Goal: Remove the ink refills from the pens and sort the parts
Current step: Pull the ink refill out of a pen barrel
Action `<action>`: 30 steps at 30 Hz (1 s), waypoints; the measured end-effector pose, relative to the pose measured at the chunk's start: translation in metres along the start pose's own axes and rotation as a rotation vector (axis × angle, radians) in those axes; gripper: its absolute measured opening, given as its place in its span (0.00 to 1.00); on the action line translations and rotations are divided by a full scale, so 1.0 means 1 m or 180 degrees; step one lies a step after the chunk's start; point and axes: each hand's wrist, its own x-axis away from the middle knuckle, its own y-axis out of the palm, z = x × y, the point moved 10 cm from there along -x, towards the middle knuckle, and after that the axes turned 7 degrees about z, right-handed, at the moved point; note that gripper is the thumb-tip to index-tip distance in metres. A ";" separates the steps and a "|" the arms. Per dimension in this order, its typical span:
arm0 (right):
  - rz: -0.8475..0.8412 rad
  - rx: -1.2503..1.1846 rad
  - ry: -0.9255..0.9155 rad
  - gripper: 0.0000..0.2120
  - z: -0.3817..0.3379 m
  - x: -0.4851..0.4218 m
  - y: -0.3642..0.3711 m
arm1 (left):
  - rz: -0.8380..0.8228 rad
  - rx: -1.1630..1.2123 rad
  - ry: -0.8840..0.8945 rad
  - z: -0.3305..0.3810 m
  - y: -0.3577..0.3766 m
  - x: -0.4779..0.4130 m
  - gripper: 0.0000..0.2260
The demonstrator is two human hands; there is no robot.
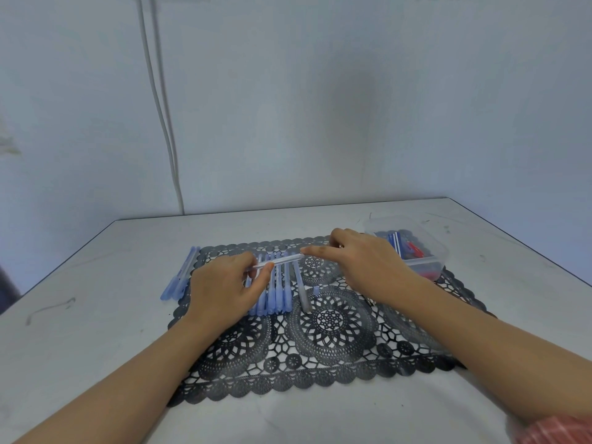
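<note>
Soft, even light with a cool bluish cast fills the scene, without glare. A dim, fuzzy shadow patch sits on the pale painted wall (352, 100). The forearms throw only faint shadows onto the black lace-pattern mat (320, 363). Wide-angle bending bows the thin white cable (160, 107) and splays the white surface (96, 315) edges. The clear plastic pen barrel (282, 260) looks slightly smeared, and the red striped sleeve (557, 431) is blurred.

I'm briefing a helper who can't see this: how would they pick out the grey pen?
Find the black lace mat on the white table. A row of blue pens lies on its far half. The grey pen lies at the row's right end, the only one there not blue.
</note>
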 end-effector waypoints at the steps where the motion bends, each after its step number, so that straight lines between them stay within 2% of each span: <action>1: 0.0005 0.0011 -0.0001 0.36 0.000 0.000 0.000 | 0.0007 0.0002 0.0008 0.000 0.000 0.000 0.19; 13: 0.0146 0.0142 -0.0091 0.34 -0.003 0.000 -0.003 | 0.0008 0.0003 0.0073 0.003 0.000 0.000 0.17; 19: 0.0606 0.0269 0.0042 0.21 0.002 0.002 -0.012 | 0.0035 0.0066 0.0092 0.005 -0.001 -0.001 0.16; 26: 0.0847 0.0127 0.0393 0.06 0.010 0.005 -0.017 | 0.0033 0.0102 0.0085 0.004 -0.001 0.000 0.18; 30: 0.0902 0.0206 0.0595 0.05 0.014 0.007 -0.020 | 0.0051 0.0103 0.0080 0.004 -0.002 -0.001 0.19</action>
